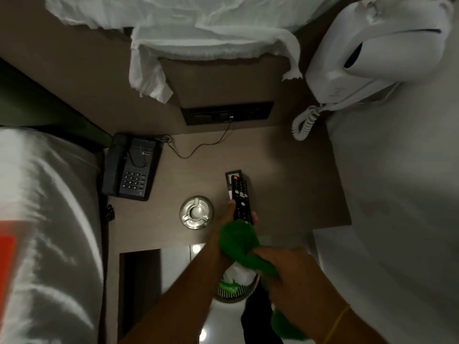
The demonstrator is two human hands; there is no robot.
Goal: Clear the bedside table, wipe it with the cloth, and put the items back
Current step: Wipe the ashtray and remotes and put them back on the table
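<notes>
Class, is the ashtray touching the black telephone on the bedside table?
Apart. The head view shows bare tabletop between the ashtray and the telephone.

Nothing legible anywhere. On the black telephone [131,167] at the desk's left rear, a small round logo with a short word beside it above the keypad, too blurred to read; keypad digits visible as pale marks only, none distinguishable. On the remote control [240,198], a red button at the top and rows of pale keys, no lettering resolved. Beneath the remote, a second flat device [232,175] with a pale display window, blank or unreadable. On the white wall handset [377,50] at upper right, no marking to be made out.
</notes>
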